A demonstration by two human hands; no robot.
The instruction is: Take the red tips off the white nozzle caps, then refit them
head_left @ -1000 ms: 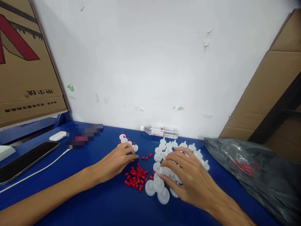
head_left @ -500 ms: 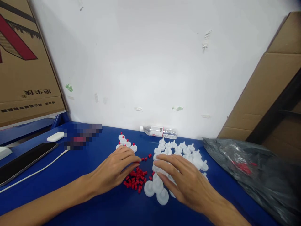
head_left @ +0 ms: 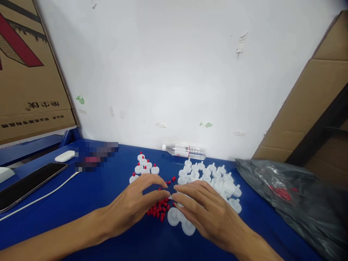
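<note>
My left hand [head_left: 143, 195] hovers over a pile of small red caps [head_left: 164, 208], palm down. Its thumb and index finger are apart, and I see nothing between them. Facing it, my right hand [head_left: 206, 210] has its fingers drawn together on a white nozzle lid, whose pale tip [head_left: 170, 197] pokes out toward my left thumb; the rest of it is hidden. Several white nozzle lids [head_left: 188, 227] lie under and around my right hand. Beyond my left hand stand several white lids with red caps on their tips [head_left: 154, 169].
A clear plastic bottle [head_left: 181, 150] lies along the wall. On the right is a grey plastic bag [head_left: 261, 188] with red pieces showing. A phone [head_left: 29, 186], a white case [head_left: 64, 156] and a white cable [head_left: 51, 195] lie on the blue table [head_left: 89, 203] at left.
My right hand has shifted left and its fingers have closed in, with a white tip now showing. My left hand has moved slightly right and its thumb and index finger have parted.
</note>
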